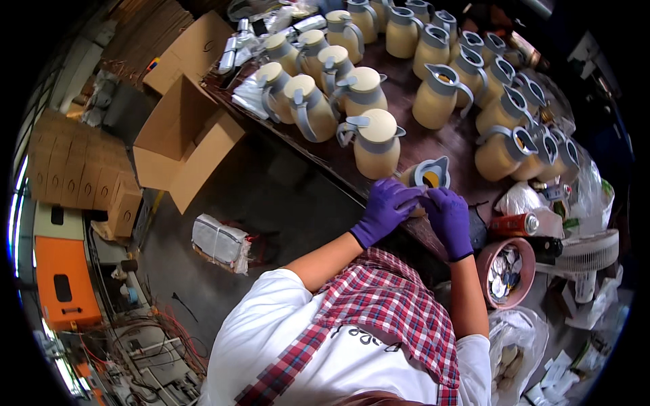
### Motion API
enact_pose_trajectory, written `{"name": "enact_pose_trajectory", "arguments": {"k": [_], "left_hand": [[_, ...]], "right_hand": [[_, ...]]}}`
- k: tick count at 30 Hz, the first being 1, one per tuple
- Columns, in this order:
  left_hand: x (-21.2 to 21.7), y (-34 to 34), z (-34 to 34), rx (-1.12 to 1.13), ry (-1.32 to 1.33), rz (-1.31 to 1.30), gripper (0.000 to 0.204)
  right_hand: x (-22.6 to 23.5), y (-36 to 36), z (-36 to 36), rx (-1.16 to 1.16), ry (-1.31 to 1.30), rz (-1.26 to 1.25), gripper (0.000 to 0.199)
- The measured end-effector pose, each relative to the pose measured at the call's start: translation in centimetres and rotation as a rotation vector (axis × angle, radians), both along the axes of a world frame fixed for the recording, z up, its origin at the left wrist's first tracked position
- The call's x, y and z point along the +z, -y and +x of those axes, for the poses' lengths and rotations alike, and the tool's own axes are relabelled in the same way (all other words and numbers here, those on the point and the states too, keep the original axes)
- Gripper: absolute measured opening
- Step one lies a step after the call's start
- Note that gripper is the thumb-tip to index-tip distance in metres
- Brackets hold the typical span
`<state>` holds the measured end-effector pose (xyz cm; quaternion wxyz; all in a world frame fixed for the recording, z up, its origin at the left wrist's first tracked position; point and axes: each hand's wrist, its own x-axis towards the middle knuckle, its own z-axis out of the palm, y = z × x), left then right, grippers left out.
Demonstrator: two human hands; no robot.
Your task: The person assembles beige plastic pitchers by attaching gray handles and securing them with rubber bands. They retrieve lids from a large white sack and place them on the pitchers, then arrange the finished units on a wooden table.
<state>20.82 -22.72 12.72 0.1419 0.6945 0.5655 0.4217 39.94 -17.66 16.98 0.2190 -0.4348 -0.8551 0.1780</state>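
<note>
Both my hands wear purple gloves. My left hand (386, 206) and my right hand (448, 213) close together on a cream jug (429, 176) with a grey spouted collar and no lid, standing at the near edge of the dark wooden table (413, 139). Its body is mostly hidden behind my fingers. A lidded cream jug (376, 143) with a grey handle stands just behind it.
Several lidded jugs (311, 101) fill the table's left, several open-topped ones (504, 145) its right. A pink bowl (509, 272) of small parts, a red can (514, 224) and a white fan (588, 252) sit by my right arm. Open cardboard boxes (183, 145) and a wrapped bundle (220, 242) lie on the floor.
</note>
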Motion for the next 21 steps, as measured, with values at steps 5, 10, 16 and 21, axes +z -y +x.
{"name": "enact_pose_trajectory", "arguments": {"k": [5,10,16,21], "left_hand": [[0.7,-2.7,-0.4,-0.006,-0.063,0.245,0.028],[0.7,-2.8,-2.0,-0.152,-0.107,0.174,0.024],[3.0,-5.5,-5.7,0.203,-0.234,0.328,0.029],[-3.2,-5.0,-3.4,0.000,0.166,-0.029,0.055]], "right_hand": [[-2.0,-1.2,-0.4,0.055,-0.088,0.074,0.018],[-1.5,-1.7,0.2,0.024,-0.095,0.015,0.033],[-2.3,-0.3,0.1,-0.098,-0.145,0.156,0.033],[-2.7,3.0,1.3,-0.127,-0.223,-0.107,0.038]]}}
